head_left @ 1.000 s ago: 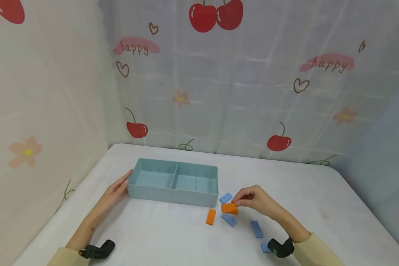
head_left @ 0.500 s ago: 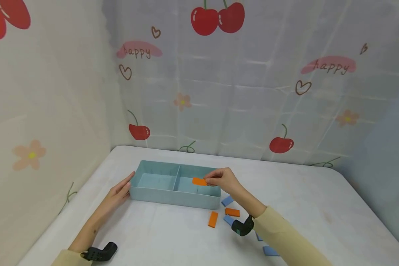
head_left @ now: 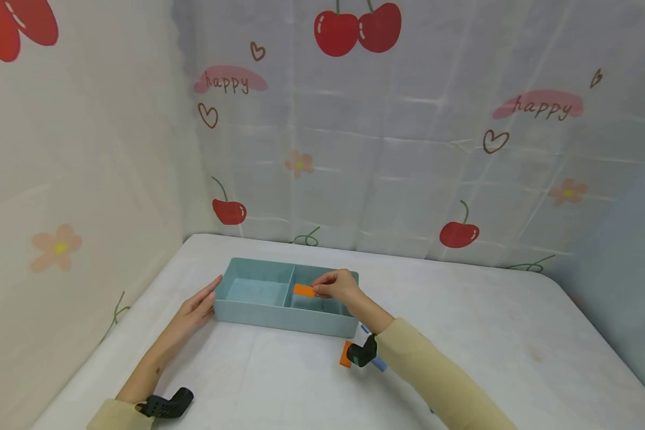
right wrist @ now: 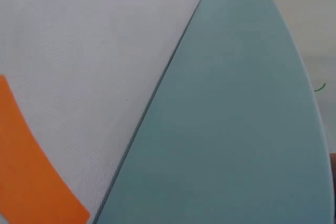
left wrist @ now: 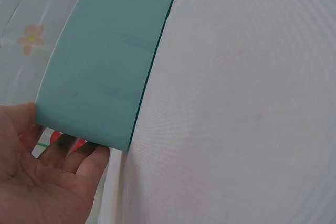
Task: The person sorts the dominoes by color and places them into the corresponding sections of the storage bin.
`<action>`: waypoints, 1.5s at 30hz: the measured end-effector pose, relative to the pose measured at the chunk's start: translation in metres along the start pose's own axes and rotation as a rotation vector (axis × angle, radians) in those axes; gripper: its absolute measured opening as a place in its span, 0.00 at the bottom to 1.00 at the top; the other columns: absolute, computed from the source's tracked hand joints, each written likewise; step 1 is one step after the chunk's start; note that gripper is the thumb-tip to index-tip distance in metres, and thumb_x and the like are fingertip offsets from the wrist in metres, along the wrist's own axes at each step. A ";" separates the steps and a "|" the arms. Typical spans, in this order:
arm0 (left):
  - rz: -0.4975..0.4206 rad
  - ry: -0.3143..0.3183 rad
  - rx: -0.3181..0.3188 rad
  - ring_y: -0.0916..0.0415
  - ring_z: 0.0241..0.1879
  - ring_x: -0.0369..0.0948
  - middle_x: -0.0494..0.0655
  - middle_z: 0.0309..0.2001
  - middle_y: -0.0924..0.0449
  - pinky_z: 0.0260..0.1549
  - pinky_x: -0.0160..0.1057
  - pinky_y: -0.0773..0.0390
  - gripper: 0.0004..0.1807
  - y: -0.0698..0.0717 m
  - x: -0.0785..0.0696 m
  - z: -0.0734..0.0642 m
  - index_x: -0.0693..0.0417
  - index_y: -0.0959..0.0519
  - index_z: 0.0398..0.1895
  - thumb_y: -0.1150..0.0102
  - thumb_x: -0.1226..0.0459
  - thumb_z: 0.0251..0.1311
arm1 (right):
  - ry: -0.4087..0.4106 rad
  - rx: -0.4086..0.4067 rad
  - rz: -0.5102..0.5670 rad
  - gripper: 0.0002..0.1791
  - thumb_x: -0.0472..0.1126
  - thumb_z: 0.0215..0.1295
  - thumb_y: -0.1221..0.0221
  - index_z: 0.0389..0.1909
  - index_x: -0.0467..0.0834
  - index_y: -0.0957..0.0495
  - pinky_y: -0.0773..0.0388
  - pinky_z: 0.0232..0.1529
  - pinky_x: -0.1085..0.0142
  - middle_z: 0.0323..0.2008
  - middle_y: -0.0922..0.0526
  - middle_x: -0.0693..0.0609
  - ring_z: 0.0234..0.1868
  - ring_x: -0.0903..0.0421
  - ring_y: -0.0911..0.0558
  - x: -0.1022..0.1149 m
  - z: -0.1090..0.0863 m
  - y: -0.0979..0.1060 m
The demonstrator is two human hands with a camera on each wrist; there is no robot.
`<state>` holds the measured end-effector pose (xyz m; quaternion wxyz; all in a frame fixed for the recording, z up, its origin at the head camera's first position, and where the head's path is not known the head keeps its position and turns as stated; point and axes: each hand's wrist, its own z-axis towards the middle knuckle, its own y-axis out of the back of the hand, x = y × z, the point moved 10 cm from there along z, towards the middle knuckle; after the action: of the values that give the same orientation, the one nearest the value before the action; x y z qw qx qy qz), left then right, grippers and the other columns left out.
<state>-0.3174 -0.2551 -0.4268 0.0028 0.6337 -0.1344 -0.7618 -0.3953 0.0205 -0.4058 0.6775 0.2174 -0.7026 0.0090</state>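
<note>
Table: right hand pinches orange block (head view only); left hand straight-fingered against box.

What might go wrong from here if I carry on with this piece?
Two risks. The orange piece pinched by the right hand looks close to the tray's divider, so it might catch there or drop askew. Also, the black wrist device partly hides a loose orange piece and a blue piece in the head view; if the wrist passes low, it could brush them out of place.
</note>
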 end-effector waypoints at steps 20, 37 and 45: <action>-0.001 -0.003 -0.004 0.61 0.68 0.57 0.57 0.72 0.60 0.57 0.39 0.40 0.31 0.003 -0.001 -0.001 0.59 0.52 0.73 0.60 0.57 0.73 | -0.062 0.069 -0.235 0.03 0.27 0.58 0.38 0.29 0.31 0.17 0.19 0.30 0.67 0.26 0.17 0.47 0.25 0.57 0.18 -0.020 0.018 -0.022; 0.012 0.000 -0.014 0.61 0.68 0.57 0.57 0.72 0.59 0.58 0.50 0.43 0.30 0.001 -0.002 0.000 0.58 0.51 0.73 0.60 0.57 0.73 | 0.101 0.234 -0.434 0.02 0.29 0.57 0.37 0.29 0.34 0.16 0.23 0.31 0.69 0.25 0.18 0.51 0.28 0.60 0.22 -0.008 0.011 -0.037; 0.004 -0.001 -0.007 0.61 0.69 0.56 0.57 0.72 0.60 0.58 0.48 0.43 0.30 0.000 -0.001 0.000 0.59 0.51 0.73 0.60 0.58 0.73 | 0.143 0.274 -0.506 0.03 0.29 0.57 0.37 0.29 0.36 0.15 0.23 0.29 0.70 0.26 0.17 0.51 0.27 0.61 0.21 -0.002 0.005 -0.042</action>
<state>-0.3175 -0.2543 -0.4256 0.0065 0.6329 -0.1331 -0.7627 -0.3866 -0.0190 -0.4196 0.6702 0.4742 -0.5687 -0.0503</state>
